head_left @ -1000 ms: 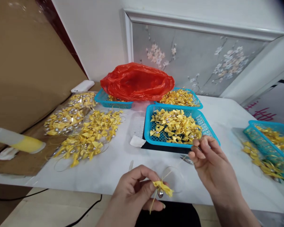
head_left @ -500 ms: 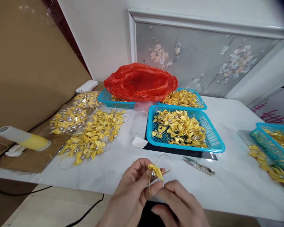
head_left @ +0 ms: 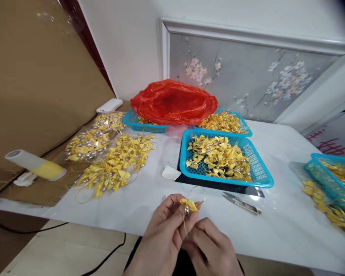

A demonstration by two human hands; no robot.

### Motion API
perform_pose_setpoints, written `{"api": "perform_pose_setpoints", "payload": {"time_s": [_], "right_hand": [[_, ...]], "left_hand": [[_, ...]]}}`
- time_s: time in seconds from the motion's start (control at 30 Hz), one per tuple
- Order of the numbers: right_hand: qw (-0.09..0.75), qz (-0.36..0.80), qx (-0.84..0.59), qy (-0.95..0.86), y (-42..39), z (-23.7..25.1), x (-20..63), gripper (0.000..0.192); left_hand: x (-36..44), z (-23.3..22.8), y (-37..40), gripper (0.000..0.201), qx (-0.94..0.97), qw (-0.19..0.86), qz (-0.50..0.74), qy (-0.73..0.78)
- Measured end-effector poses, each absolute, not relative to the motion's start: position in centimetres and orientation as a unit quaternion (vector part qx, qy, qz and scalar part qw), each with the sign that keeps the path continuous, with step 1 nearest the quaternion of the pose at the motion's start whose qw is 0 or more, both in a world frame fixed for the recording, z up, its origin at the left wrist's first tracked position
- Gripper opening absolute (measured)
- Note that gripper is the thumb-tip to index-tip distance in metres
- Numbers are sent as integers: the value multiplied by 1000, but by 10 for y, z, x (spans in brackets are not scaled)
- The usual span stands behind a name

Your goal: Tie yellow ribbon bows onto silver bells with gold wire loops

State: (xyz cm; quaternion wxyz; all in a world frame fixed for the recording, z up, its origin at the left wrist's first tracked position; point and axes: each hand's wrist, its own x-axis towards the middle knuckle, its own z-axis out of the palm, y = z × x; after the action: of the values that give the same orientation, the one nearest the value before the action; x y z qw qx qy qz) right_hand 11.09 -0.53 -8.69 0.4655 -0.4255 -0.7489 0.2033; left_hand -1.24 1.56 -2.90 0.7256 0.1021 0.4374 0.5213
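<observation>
My left hand [head_left: 163, 234] pinches a small yellow ribbon bow [head_left: 188, 204] with a silver bell and a thin gold thread loop, just over the near table edge. My right hand [head_left: 211, 249] sits directly below and right of the bow, its fingers closed on the gold thread that hangs from it. A blue basket [head_left: 258, 178] full of the same yellow bows stands just beyond my hands. Small thread snips [head_left: 241, 203] lie on the table to the right of the bow.
A loose pile of bows [head_left: 115, 166] lies at left, with bagged bows [head_left: 86, 143] behind it. A red plastic bag [head_left: 174, 101] covers a rear basket. Another basket [head_left: 330, 174] stands at far right. A glue gun [head_left: 36, 166] rests on cardboard at left.
My right hand came back from the basket's front edge to the bow and took hold of its thread. The bow rose slightly in my left hand.
</observation>
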Motion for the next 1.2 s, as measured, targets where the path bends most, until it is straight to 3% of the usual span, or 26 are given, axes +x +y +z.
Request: {"api": "perform_pose_setpoints", "payload": {"time_s": [0.17, 0.37, 0.47, 0.57, 0.77, 0.93, 1.2], "right_hand": [[485, 191, -423, -741, -11, -77, 114, 19], [441, 128, -413, -787, 8, -27, 145, 15], [425, 123, -386, -809, 24, -10, 150, 17], [412, 123, -382, -818, 32, -5, 149, 16], [408, 114, -390, -817, 32, 0, 150, 11], [342, 202, -424, -814, 28, 11, 158, 24], [274, 374, -368, -806, 9, -12, 167, 20]], "left_hand": [[-12, -33, 16, 9, 199, 691, 527, 453], [-11, -27, 14, 14, 297, 660, 493, 483], [-10, -29, 7, 7, 359, 620, 491, 496], [-14, -29, 1, 18, 419, 573, 491, 505], [-18, -22, -3, 17, 539, 532, 447, 476], [-12, -24, -4, 11, 426, 604, 485, 466], [-21, -22, 7, 15, 360, 620, 451, 531]]}}
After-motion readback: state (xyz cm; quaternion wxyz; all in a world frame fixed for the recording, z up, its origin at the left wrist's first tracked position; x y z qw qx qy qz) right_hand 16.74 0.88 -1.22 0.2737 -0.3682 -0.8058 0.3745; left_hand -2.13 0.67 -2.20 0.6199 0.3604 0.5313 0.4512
